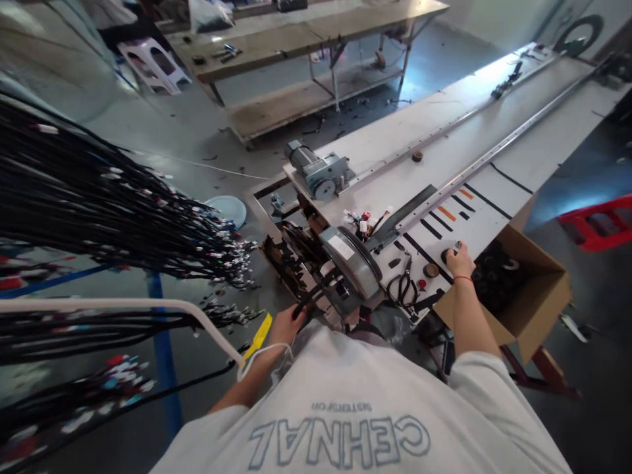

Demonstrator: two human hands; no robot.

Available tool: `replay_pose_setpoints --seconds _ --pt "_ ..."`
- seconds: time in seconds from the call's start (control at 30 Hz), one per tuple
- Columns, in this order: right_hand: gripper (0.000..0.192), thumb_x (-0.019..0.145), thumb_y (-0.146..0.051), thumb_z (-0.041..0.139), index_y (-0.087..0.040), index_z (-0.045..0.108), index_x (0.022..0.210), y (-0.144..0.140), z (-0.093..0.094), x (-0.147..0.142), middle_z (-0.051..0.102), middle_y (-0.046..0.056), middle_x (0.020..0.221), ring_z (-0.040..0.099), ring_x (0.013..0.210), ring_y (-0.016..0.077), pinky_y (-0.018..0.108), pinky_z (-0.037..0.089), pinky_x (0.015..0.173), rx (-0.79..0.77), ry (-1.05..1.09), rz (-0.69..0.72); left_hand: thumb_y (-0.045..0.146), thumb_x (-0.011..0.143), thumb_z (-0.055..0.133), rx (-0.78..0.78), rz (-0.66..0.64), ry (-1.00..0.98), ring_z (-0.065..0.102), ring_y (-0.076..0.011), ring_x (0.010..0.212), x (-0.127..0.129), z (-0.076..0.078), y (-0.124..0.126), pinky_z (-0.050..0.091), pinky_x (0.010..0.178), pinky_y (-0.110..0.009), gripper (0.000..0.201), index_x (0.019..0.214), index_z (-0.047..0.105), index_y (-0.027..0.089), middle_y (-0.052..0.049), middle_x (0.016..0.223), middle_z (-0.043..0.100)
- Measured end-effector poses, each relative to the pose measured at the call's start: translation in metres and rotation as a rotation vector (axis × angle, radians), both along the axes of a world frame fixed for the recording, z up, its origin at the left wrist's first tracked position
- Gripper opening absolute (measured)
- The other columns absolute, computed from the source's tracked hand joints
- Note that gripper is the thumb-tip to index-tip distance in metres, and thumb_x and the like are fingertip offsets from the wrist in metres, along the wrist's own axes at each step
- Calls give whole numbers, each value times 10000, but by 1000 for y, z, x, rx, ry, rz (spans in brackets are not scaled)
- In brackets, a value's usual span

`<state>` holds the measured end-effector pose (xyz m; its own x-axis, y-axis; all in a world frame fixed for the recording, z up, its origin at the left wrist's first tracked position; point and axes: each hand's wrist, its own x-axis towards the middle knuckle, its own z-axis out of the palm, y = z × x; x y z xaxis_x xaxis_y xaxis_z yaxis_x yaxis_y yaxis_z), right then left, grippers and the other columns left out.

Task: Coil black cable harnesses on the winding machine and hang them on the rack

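My left hand (286, 324) grips a black cable (316, 296) that runs into the grey wheel machine (351, 260) at the near end of a long white bench (444, 164). My right hand (459, 260), with a red string on its wrist, rests on the bench top with its fingers on a small dark knob (447, 253). Black scissors (403, 284) and a round brown disc (431, 270) lie just left of that hand.
A rack of several black cable bundles (113, 210) hangs at the left over a white rail (148, 304). An open cardboard box (523, 289) with dark parts stands right of the bench. A grey motor (318, 172), a wooden table (306, 39) and a red stool (600, 224) are farther off.
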<state>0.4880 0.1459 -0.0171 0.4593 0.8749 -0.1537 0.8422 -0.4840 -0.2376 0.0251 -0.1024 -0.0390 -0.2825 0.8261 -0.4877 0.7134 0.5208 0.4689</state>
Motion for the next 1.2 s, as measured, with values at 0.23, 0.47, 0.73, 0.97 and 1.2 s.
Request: replay_pose_setpoints --seconds 0.23,0.47,0.73,0.97,1.2 --pt "573 888 -327 461 -149 406 1430 -12 4 -7 593 164 1304 564 1210 283 436 367 1080 142 208 -135 330 871 464 -45 -148 -52 653 -231 756 -35 -9 -15 441 667 -276 295 720 672 186 -43 693 673" --pt "864 787 -492 635 -13 320 1432 -120 -26 -79 446 275 1432 423 1348 327 388 351 1100 240 298 -419 491 848 502 16 -310 -479 566 -166 668 -35 4 36 455 650 -264 365 669 565 179 -24 643 595" --pt "848 782 -676 627 -89 434 1363 -127 -23 -102 565 249 1322 548 1231 354 429 419 1043 199 284 -676 560 910 374 7 -244 -604 464 -118 488 23 31 97 375 515 -246 437 678 463 201 42 537 470" --pt "860 795 -725 590 -99 451 1368 -129 -23 -107 584 254 1297 568 1203 383 476 450 1003 198 196 -680 523 940 302 168 -417 -448 517 -156 604 -4 52 71 374 626 -274 515 559 434 204 12 522 487" --pt "827 786 -735 599 -110 507 1319 -128 -24 -106 624 242 1228 582 1172 400 511 452 984 227 196 -704 543 930 312 149 -388 -459 500 -164 597 -10 53 63 346 606 -274 512 563 435 208 16 504 448"
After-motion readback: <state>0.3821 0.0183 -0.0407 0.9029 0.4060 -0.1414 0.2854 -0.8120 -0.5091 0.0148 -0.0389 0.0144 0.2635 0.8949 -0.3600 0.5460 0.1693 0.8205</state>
